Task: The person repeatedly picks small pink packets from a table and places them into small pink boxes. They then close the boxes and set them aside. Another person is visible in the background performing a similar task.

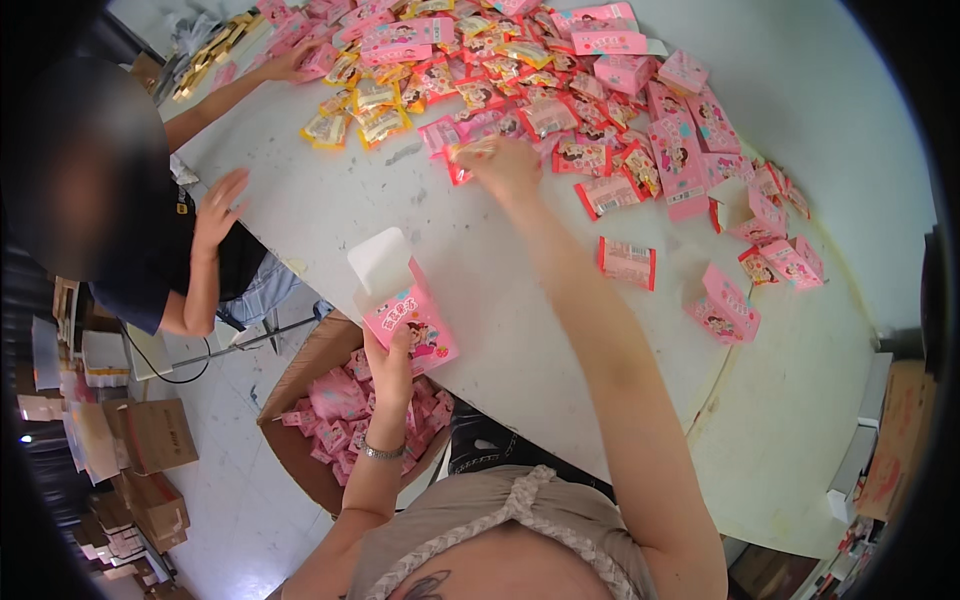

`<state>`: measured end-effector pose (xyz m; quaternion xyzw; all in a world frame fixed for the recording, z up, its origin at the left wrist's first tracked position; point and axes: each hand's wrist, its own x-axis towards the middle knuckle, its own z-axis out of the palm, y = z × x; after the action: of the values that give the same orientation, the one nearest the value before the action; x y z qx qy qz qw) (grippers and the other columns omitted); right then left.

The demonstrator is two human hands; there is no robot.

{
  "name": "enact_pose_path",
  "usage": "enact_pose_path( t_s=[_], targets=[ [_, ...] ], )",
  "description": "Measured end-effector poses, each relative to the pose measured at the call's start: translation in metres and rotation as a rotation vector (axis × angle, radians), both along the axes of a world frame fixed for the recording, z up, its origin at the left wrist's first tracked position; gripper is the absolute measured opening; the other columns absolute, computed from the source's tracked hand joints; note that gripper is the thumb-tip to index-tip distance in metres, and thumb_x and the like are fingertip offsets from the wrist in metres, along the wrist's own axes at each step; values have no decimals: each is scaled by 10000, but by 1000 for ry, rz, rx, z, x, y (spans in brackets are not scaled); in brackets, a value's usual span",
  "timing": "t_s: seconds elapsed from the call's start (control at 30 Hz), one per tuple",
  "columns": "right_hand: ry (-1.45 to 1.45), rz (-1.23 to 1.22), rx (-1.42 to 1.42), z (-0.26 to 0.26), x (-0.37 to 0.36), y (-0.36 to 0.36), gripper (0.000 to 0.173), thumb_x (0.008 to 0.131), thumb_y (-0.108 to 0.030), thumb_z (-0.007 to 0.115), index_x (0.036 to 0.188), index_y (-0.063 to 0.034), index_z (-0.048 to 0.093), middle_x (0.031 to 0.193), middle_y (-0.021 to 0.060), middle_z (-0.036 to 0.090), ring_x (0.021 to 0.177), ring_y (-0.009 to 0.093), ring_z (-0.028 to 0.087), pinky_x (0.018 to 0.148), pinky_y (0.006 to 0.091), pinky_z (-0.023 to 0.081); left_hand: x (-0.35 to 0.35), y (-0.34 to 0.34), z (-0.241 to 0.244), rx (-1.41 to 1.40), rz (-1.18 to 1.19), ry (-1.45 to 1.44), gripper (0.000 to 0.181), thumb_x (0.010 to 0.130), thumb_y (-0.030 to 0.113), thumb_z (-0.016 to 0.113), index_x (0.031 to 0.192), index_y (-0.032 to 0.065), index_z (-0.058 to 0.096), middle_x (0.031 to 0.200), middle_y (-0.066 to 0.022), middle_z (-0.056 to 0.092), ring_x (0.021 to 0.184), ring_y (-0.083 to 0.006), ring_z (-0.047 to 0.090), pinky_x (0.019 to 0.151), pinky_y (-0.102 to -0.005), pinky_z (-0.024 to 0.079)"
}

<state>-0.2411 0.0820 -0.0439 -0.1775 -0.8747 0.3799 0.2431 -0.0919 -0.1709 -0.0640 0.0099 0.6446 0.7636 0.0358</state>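
My left hand (391, 366) grips a pink printed carton (420, 330) whose white-lined top flap stands up; how much is inside cannot be seen. The carton is held over the table's near edge. Farther out, my right hand (504, 169) is closed on a red-edged snack packet (459, 171), slightly blurred, at the front of a large heap of wrapped packets (480, 94). Yellow-edged packets (382, 124) lie left of that hand. To its right are red-edged ones, with a single packet (627, 262) lying apart on the tabletop.
A co-worker (127, 225) sits at the left, one hand at a pink box (319, 61). Below the table edge stands a cardboard carton (300, 375) holding many pink boxes. Open pink boxes (724, 307) stand at the right of the white table (525, 360). Brown cartons (154, 435) line the floor.
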Motion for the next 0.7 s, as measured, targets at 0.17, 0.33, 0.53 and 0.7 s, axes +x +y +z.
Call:
enact_pose_path(
  t_s=[0.17,0.33,0.53,0.7],
  targets=[
    [-139,44,328,-13,26,2,434,663,-356,784,994,-121,631,1098,73,596,1031,236,539,910,490,382,-3,3,8,-83,-20,2,519,873,87,583,1330,-29,365,1192,-105,538,1038,-162,554,900,-295,455],
    [355,309,-185,78,130,29,483,661,-261,818,1070,-103,616,1069,67,557,1030,265,537,843,367,460,-10,44,50,-257,-311,69,625,801,81,703,1335,-18,394,1141,-123,594,960,-176,619,827,-298,507],
    [-244,791,261,135,207,45,332,742,-145,766,1022,-74,602,995,84,594,943,266,584,804,363,479,-1,84,78,-458,-696,261,703,731,44,772,1334,-13,416,1147,-88,595,1031,-152,587,876,-300,495],
    [-137,608,-28,124,215,48,244,823,-285,665,984,-104,632,976,67,615,948,246,605,817,366,470,15,98,58,-140,-642,127,760,765,-15,717,1417,69,337,1160,-107,573,1008,-153,589,848,-290,508]
  ],
)
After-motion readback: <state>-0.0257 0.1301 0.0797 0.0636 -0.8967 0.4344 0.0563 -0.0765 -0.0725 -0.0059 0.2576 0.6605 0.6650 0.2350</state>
